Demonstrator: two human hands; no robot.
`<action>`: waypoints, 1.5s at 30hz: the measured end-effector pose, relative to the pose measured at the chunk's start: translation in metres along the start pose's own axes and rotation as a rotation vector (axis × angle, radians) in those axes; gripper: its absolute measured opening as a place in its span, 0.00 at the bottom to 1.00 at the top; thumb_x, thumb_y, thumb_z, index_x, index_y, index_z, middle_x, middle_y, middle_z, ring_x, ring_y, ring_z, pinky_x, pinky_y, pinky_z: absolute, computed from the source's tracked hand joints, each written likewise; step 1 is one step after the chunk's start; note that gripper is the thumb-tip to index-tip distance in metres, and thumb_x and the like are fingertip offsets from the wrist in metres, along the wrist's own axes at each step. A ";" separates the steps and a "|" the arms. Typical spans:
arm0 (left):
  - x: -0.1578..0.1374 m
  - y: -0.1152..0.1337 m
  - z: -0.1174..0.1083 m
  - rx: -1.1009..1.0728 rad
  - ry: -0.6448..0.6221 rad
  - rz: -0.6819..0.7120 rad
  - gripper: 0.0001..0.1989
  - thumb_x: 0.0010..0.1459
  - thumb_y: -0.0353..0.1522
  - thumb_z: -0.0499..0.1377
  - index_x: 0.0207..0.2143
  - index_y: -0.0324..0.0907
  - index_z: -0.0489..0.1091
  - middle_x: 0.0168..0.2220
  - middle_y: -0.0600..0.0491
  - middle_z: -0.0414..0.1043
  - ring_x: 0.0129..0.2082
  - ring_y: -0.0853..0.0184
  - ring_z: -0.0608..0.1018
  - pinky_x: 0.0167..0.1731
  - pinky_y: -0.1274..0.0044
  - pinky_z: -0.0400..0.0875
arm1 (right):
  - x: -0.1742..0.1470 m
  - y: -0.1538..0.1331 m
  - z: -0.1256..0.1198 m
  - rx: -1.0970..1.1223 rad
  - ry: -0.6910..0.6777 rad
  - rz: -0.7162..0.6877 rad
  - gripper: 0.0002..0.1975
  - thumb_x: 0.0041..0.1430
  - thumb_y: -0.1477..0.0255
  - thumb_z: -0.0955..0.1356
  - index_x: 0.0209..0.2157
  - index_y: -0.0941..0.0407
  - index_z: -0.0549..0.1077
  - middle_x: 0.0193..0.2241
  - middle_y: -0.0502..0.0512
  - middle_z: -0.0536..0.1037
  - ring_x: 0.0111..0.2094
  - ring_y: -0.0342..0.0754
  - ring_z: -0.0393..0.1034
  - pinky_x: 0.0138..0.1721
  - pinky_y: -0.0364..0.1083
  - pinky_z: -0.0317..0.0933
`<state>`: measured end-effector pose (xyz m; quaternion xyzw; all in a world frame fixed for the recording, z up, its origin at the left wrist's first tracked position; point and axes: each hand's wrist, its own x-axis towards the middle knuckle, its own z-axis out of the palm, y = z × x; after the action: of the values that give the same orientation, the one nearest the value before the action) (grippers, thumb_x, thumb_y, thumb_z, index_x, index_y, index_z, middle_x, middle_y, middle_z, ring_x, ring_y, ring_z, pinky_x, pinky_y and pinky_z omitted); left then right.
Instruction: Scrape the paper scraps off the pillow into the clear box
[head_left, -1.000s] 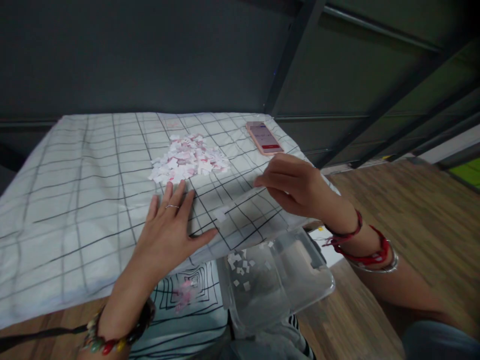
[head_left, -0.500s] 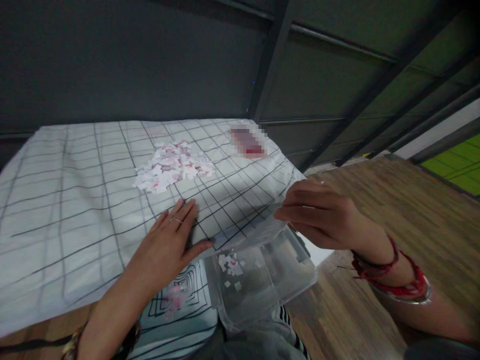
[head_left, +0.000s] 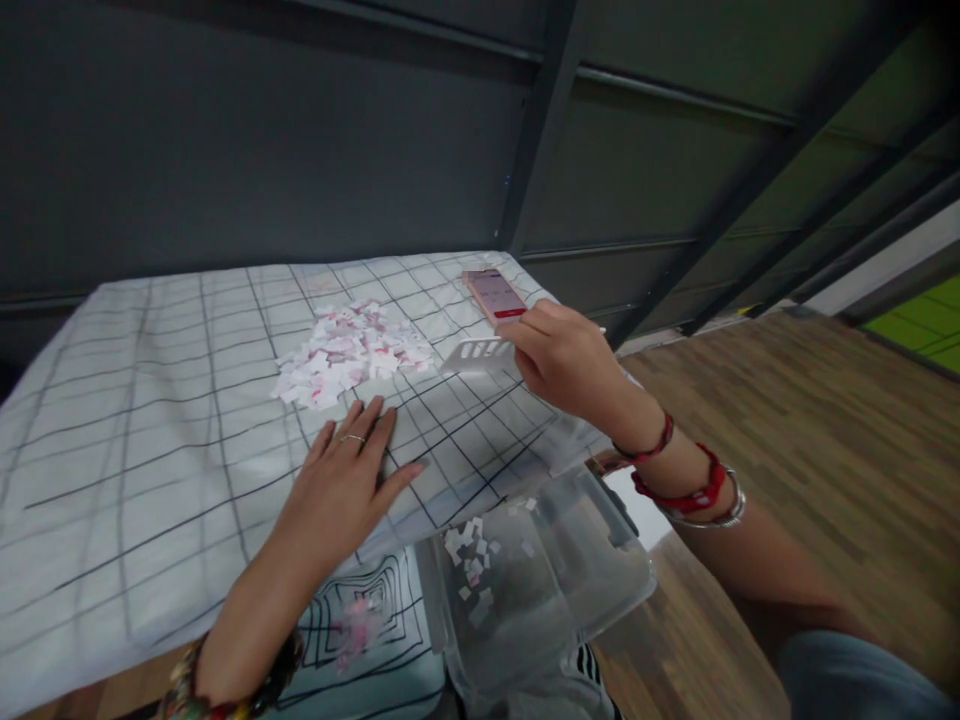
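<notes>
My left hand (head_left: 339,465) lies flat on the white checked cloth (head_left: 172,430), fingers spread, just in front of a heap of torn paper bits (head_left: 349,350). In my right hand (head_left: 566,360) is a white slotted spatula (head_left: 474,353), its slotted blade pointing left, over the cloth near the heap's right side. Most of its handle is hidden by my fingers. Below the table edge, a clear plastic box (head_left: 525,610) is at my lap, with some paper bits (head_left: 471,550) in its left part.
A phone (head_left: 495,293) lies on the cloth behind my right hand. A patterned pale blue seat or cushion (head_left: 405,650) is left of the box. A dark panelled wall (head_left: 300,150) stands behind the table, and wooden floor (head_left: 787,420) stretches to the right.
My right hand has moved from above the box up and left over the cloth, bringing the spatula into plain view. More paper bits show in the box. My left hand stays flat.
</notes>
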<state>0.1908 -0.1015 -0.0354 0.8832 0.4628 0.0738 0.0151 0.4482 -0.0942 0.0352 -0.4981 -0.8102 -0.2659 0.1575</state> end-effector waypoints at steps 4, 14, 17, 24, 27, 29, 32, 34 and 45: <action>-0.002 0.001 0.002 0.003 0.038 0.006 0.39 0.61 0.53 0.36 0.59 0.32 0.58 0.63 0.37 0.54 0.63 0.51 0.56 0.59 0.57 0.53 | -0.008 0.000 -0.009 -0.005 0.055 -0.023 0.14 0.58 0.79 0.57 0.34 0.59 0.72 0.25 0.55 0.70 0.30 0.48 0.59 0.31 0.46 0.52; -0.040 -0.038 0.000 0.001 0.040 -0.153 0.42 0.59 0.54 0.35 0.61 0.30 0.54 0.65 0.37 0.49 0.65 0.47 0.49 0.58 0.54 0.54 | -0.020 -0.048 -0.031 0.107 0.136 -0.097 0.12 0.58 0.81 0.58 0.32 0.60 0.72 0.23 0.54 0.70 0.29 0.47 0.58 0.29 0.46 0.54; -0.068 -0.060 -0.002 0.043 -0.014 -0.227 0.42 0.58 0.55 0.38 0.63 0.32 0.50 0.66 0.38 0.45 0.65 0.45 0.47 0.58 0.52 0.52 | -0.019 -0.075 -0.044 0.190 0.148 -0.111 0.11 0.59 0.80 0.59 0.31 0.60 0.72 0.23 0.54 0.70 0.29 0.47 0.58 0.28 0.46 0.54; -0.107 -0.079 -0.010 0.048 -0.091 -0.362 0.46 0.55 0.57 0.34 0.64 0.32 0.49 0.66 0.39 0.46 0.66 0.47 0.47 0.58 0.52 0.52 | -0.014 -0.118 -0.069 0.361 0.166 -0.213 0.13 0.60 0.81 0.58 0.31 0.61 0.73 0.19 0.52 0.68 0.25 0.46 0.57 0.23 0.45 0.50; -0.109 -0.079 -0.011 0.048 -0.096 -0.398 0.45 0.56 0.56 0.35 0.63 0.32 0.49 0.66 0.39 0.45 0.65 0.45 0.46 0.58 0.53 0.52 | -0.013 -0.123 -0.076 0.370 0.168 -0.254 0.12 0.60 0.81 0.59 0.31 0.61 0.72 0.19 0.51 0.68 0.24 0.45 0.57 0.23 0.45 0.49; -0.109 -0.079 -0.011 0.046 -0.080 -0.400 0.44 0.56 0.56 0.36 0.64 0.33 0.49 0.66 0.39 0.45 0.65 0.44 0.47 0.58 0.52 0.52 | -0.012 -0.120 -0.078 0.357 0.173 -0.267 0.11 0.59 0.81 0.59 0.32 0.61 0.72 0.20 0.52 0.69 0.25 0.45 0.58 0.23 0.45 0.51; -0.109 -0.078 -0.011 0.023 -0.053 -0.392 0.44 0.57 0.57 0.36 0.64 0.34 0.49 0.66 0.39 0.45 0.65 0.42 0.47 0.57 0.49 0.53 | -0.011 -0.105 -0.077 0.260 0.170 -0.234 0.10 0.59 0.81 0.59 0.35 0.61 0.72 0.23 0.53 0.72 0.28 0.46 0.61 0.26 0.46 0.54; -0.108 -0.075 -0.013 -0.002 -0.052 -0.407 0.45 0.56 0.57 0.35 0.64 0.34 0.49 0.66 0.38 0.45 0.65 0.40 0.47 0.56 0.48 0.52 | -0.011 -0.092 -0.072 0.161 0.135 -0.167 0.11 0.58 0.81 0.60 0.37 0.61 0.71 0.24 0.54 0.73 0.29 0.47 0.62 0.27 0.46 0.55; -0.063 -0.044 -0.014 -0.039 -0.020 -0.381 0.39 0.60 0.52 0.35 0.63 0.36 0.52 0.66 0.40 0.46 0.66 0.46 0.46 0.60 0.52 0.49 | 0.002 -0.034 -0.008 -0.095 0.056 0.158 0.11 0.53 0.81 0.59 0.30 0.58 0.71 0.24 0.56 0.70 0.29 0.48 0.58 0.28 0.46 0.49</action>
<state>0.1178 -0.1287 -0.0331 0.7798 0.6201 0.0699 0.0503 0.4171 -0.1100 0.0329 -0.5599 -0.7499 -0.3048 0.1768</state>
